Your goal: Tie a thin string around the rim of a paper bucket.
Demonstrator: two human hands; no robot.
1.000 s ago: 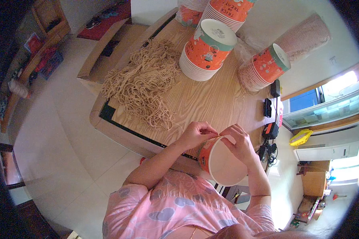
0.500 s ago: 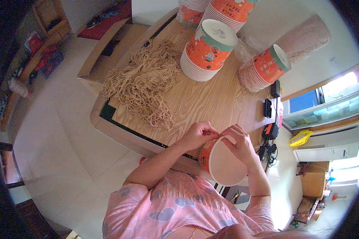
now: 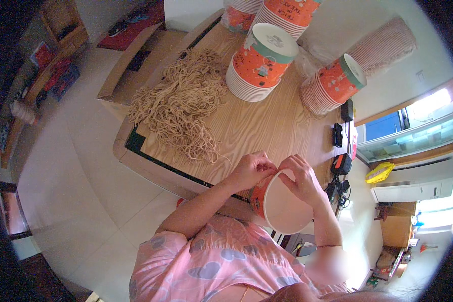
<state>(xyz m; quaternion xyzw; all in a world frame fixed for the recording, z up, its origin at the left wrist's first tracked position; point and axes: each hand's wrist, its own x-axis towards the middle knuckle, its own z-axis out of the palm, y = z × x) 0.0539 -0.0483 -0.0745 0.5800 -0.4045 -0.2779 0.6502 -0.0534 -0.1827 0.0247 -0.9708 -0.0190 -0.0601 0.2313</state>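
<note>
Paper bucket (image 3: pixel 288 207) tilts at near edge of table (image 3: pixel 267 133). Right hand (image 3: pixel 303 178) clamps its rim; left hand (image 3: pixel 254 170) pinches together there, contents too small to tell. Best brace firmly right, work close left.

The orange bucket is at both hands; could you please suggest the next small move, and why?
Probably the right hand should steady the bucket by its rim while the left hand works there, since both hands pinch close together at that edge; what the left pinches is unclear.
</note>
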